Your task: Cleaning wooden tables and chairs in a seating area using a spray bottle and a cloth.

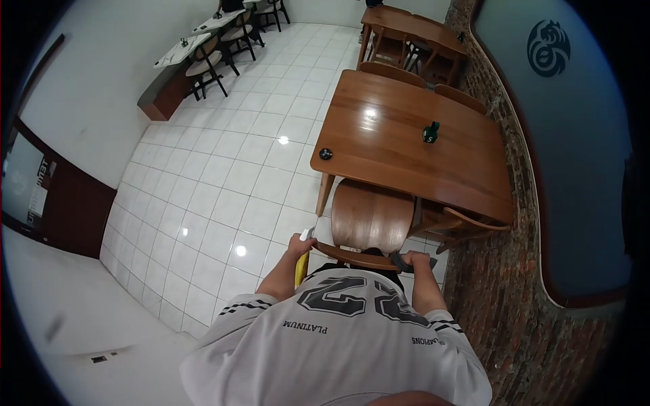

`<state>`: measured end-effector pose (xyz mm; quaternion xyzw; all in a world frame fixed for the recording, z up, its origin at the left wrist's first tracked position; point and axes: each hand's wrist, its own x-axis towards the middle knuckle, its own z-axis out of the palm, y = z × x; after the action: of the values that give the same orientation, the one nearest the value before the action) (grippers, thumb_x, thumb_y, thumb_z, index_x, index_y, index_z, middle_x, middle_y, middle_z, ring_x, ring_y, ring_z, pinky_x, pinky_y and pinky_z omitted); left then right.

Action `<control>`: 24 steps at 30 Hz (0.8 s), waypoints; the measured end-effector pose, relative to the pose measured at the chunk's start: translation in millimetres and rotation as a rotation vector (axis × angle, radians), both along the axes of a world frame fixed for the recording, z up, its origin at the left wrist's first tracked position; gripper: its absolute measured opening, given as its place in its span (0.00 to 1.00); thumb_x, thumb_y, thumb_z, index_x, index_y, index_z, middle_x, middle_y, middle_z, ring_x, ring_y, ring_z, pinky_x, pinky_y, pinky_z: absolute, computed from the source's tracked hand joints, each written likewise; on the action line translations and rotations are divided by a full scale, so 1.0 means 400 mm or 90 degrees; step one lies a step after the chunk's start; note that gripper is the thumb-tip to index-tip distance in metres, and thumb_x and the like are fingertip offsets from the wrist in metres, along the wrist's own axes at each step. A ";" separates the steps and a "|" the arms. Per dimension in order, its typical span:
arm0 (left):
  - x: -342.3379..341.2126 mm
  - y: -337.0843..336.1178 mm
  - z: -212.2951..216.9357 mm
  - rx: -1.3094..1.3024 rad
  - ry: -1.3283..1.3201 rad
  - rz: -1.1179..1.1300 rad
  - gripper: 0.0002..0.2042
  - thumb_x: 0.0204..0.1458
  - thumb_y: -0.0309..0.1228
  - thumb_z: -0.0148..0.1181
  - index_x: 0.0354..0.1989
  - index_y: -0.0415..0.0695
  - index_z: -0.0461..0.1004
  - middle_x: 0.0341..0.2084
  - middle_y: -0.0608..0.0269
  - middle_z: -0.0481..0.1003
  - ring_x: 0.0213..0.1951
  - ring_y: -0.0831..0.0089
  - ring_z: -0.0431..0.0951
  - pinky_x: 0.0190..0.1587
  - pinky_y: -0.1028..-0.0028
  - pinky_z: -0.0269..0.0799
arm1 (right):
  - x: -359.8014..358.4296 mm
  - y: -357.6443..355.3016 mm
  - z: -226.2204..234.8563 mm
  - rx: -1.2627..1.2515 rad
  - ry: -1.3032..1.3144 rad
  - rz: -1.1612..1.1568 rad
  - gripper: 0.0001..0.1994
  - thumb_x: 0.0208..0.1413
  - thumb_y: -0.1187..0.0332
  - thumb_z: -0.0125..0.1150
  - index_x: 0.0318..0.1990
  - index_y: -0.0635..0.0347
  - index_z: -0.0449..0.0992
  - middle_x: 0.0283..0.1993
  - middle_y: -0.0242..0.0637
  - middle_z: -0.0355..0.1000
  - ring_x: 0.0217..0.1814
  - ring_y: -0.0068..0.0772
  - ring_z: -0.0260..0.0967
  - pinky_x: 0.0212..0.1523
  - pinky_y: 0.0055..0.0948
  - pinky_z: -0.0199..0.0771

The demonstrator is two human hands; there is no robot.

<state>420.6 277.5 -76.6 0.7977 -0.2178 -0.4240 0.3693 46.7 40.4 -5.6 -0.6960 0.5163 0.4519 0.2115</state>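
A wooden chair (372,218) stands right in front of me, its seat partly under the table edge. Its curved backrest (357,256) lies between my two hands. At the left end of that backrest, my left hand (298,246) is closed around a spray bottle with a white head (308,233) and a yellow body (301,269). My right hand (417,260) is at the other end, closed on a dark grey cloth (402,262) that lies against the backrest. Whether either hand also grips the chair itself, I cannot tell.
The wooden table (379,145) ahead carries a small black round object (326,154) and a green table marker (430,132). Another chair (467,223) stands by the brick wall (494,304). White tables (172,55) with chairs line the far left; a dark door (74,203) is at left.
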 end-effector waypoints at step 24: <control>0.086 -0.462 0.013 0.100 0.006 0.000 0.16 0.44 0.40 0.69 0.29 0.36 0.83 0.23 0.55 0.82 0.28 0.67 0.85 0.36 0.67 0.80 | 0.052 -0.475 -0.227 0.057 -0.023 -0.021 0.42 0.57 0.29 0.40 0.74 0.42 0.60 0.78 0.36 0.55 0.79 0.43 0.52 0.76 0.50 0.46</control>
<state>455.1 92.6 -71.5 0.8220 -0.1826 -0.4437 0.3067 67.4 -149.4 -96.4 -0.6853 0.5034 0.4582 0.2589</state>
